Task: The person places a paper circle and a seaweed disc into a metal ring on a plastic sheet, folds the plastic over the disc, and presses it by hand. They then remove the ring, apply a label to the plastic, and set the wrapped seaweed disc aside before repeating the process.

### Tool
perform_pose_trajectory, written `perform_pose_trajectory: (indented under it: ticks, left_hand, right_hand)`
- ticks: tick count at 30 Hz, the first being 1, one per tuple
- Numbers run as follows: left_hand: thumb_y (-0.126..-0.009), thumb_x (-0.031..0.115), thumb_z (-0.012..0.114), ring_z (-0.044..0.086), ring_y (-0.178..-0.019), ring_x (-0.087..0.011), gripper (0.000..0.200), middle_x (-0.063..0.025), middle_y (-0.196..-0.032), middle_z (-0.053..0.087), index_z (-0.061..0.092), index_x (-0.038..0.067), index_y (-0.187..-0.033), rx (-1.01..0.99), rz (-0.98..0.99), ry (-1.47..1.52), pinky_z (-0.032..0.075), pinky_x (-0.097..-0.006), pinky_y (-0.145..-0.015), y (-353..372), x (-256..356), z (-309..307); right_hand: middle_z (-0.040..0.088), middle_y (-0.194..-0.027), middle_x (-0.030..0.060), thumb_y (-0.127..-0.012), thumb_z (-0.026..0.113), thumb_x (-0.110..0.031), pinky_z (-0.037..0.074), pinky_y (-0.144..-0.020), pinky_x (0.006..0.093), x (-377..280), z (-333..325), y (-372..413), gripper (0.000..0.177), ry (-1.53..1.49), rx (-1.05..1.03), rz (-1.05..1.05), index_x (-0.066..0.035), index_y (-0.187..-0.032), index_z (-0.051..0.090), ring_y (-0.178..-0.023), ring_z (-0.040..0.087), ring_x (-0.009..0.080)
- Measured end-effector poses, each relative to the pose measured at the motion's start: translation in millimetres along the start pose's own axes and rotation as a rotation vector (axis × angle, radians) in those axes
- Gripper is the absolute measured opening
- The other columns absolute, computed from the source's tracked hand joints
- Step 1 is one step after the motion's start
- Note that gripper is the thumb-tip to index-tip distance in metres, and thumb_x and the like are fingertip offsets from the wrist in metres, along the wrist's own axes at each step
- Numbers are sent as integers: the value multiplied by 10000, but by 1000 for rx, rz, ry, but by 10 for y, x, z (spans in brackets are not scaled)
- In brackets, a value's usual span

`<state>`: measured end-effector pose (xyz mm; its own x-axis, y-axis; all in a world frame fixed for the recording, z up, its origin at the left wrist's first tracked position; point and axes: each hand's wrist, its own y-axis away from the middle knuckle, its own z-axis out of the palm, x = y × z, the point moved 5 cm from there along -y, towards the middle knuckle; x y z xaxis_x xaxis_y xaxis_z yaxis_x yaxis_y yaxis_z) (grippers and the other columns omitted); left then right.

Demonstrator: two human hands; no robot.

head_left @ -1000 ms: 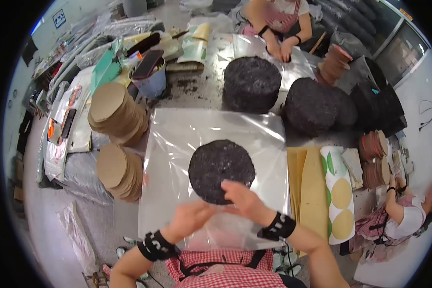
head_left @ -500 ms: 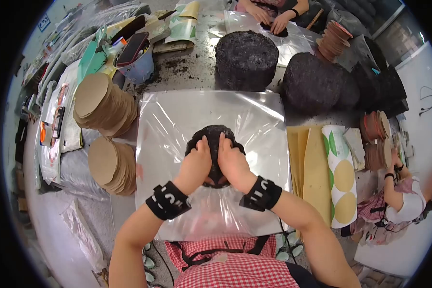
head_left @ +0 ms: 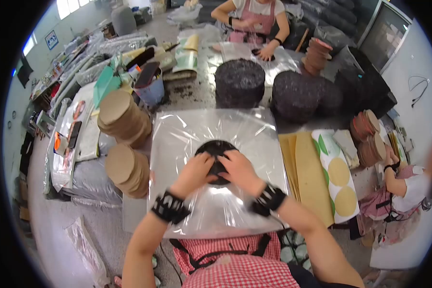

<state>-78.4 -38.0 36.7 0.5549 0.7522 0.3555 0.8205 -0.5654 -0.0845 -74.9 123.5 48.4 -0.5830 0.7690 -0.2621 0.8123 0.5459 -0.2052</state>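
Head view: my left hand (head_left: 194, 170) and right hand (head_left: 239, 169), fingers curled, clamp the dark round cake (head_left: 216, 146) mid-sheet on the clear film (head_left: 177, 134). Wrapping seems begun; folding the film over needs even tension.

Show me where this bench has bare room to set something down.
The clear film is bare at its far corners, between the dark disc under the left hand and right hand and the dark stacks. A crumb-strewn strip of table lies beside the blue tub. Cardboard rounds crowd the left, yellow sheets the right.
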Motion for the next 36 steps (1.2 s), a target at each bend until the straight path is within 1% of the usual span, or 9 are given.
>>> perform_pose_trajectory:
  ticks: [5,8,11,14,17,22,25,31,36]
  left_hand:
    - [-819,374,780,444,-1404,-393,614,-196,-1481,507,589,53,-1307,160,-92,16,273,-600,-1170,1603,318,-141]
    - [-801,332,791,484,-1378,-373,486,-177,-1423,563,650,70,-1184,67,26,-49,298,-588,-1160,2002,115,291]
    - [-805,253,780,524,-1342,-354,301,-171,-1326,624,690,85,-1038,185,-75,-124,315,-559,-1154,1770,40,-250]
    - [-778,60,740,690,-1082,-310,143,-75,-1089,701,693,74,-913,438,59,18,545,-479,-930,2017,756,-628]
    - [-920,214,674,666,-1140,-306,256,-107,-1190,693,721,43,-1105,79,576,214,538,-444,-963,2114,948,-187]
    - [-805,412,810,430,-1425,-349,796,-203,-1508,472,520,1,-1421,164,-146,307,311,-478,-1194,1281,-321,337]
    - [-727,516,844,403,-1443,-351,929,-209,-1531,445,506,-9,-1414,151,222,124,285,-543,-1195,498,69,151]
    - [-799,315,798,653,-809,-312,279,-76,-786,687,697,56,-815,186,-102,158,438,-477,-1063,100,137,452]
    - [-791,202,805,618,-1012,-338,379,-158,-1033,652,643,39,-1093,141,-416,201,448,-472,-1017,6,261,309]
  right_hand:
    - [586,-1359,221,-869,740,-220,324,-1158,553,440,-66,1562,708,312,161,484,15,-1470,446,-1222,565,371]
    - [678,-1205,225,-881,746,-224,447,-1048,517,477,-176,1692,639,75,260,266,37,-1415,510,-1094,655,334]
    - [731,-1024,188,-874,745,-149,540,-896,438,614,-541,1426,533,-517,-44,644,24,-1349,577,-897,708,297]
    - [738,-996,161,-850,765,-88,564,-756,388,863,-1096,1365,467,-1015,585,701,-31,-1296,637,-785,710,276]
    - [732,-1056,175,-833,771,-46,562,-843,403,1482,-663,1638,465,-893,716,792,-59,-1283,656,-896,714,304]
    - [496,-1469,267,-769,875,-355,385,-1153,488,1190,246,1529,824,-276,144,350,38,-1402,523,-1387,462,390]
    - [394,-1571,220,-810,869,-320,339,-1199,412,603,84,958,1043,-113,37,232,-15,-1584,241,-1482,361,324]
    - [208,-1635,296,-751,888,-426,188,-1259,463,836,554,873,1292,-1477,471,427,7,-1611,26,-1545,189,406]
    - [487,-1487,214,-800,716,-44,380,-1161,436,93,-119,-27,749,-556,567,186,-41,-1495,436,-1393,463,372]
